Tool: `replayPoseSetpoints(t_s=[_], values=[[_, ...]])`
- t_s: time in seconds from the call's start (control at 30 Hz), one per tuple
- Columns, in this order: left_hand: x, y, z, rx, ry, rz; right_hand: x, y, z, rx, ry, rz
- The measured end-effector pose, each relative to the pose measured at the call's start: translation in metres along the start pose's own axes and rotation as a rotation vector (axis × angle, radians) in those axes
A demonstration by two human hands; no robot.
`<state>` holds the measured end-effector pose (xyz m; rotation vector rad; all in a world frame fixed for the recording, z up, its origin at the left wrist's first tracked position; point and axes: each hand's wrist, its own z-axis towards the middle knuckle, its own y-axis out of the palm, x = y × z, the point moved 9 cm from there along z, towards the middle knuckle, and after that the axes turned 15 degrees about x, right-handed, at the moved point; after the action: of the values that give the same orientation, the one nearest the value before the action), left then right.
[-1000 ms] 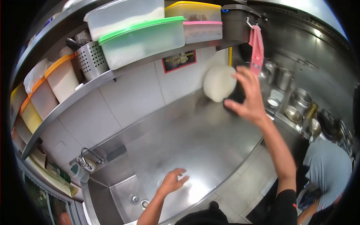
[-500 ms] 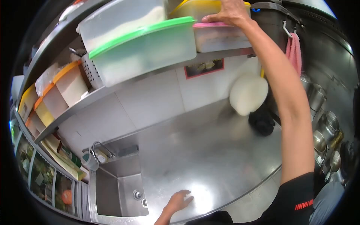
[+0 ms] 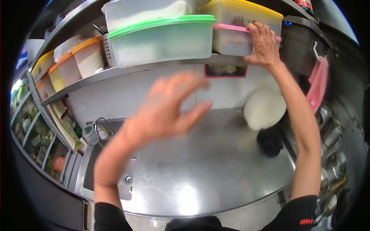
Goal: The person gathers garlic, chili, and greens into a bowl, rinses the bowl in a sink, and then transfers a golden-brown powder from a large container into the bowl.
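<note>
My right hand (image 3: 265, 44) is up at the shelf, on the front of a pink-lidded plastic container (image 3: 231, 40). Its fingers reach the pink rim, and the thumb points down by the shelf edge. Directly on top of that container sits a yellow-lidded one (image 3: 246, 14). My left hand (image 3: 171, 106) is raised in front of the wall tiles, blurred, with fingers apart and nothing in them. Above it, a large green-lidded container (image 3: 162, 42) stands on the shelf with another clear bin (image 3: 148, 13) on top.
Below runs a steel counter (image 3: 185, 165) with a sink (image 3: 90, 165) and tap (image 3: 103, 121) at left. A pale round item (image 3: 265, 108) and a black bundle (image 3: 269, 142) are at the counter's right. Orange-lidded tubs (image 3: 88, 57) line the left shelf; a pink cloth (image 3: 318, 82) hangs right.
My left hand has risen from low over the counter towards the shelf. My right hand has moved from the top of the pink-lidded container down to its front. The view has shifted.
</note>
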<state>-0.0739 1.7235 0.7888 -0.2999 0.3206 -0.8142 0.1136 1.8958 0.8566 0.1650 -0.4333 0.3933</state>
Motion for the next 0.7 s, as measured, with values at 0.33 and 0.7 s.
replayPoseSetpoints(t_s=[0.33, 0.7], values=[[-0.059, 0.110, 0.232, 0.030, -0.062, 0.529, 0.008, -0.005, 0.010, -0.038, -0.131, 0.074], [-0.032, 0.121, 0.255, 0.013, 0.178, 0.487, 0.011, -0.051, 0.005, 0.032, -0.106, 0.200]])
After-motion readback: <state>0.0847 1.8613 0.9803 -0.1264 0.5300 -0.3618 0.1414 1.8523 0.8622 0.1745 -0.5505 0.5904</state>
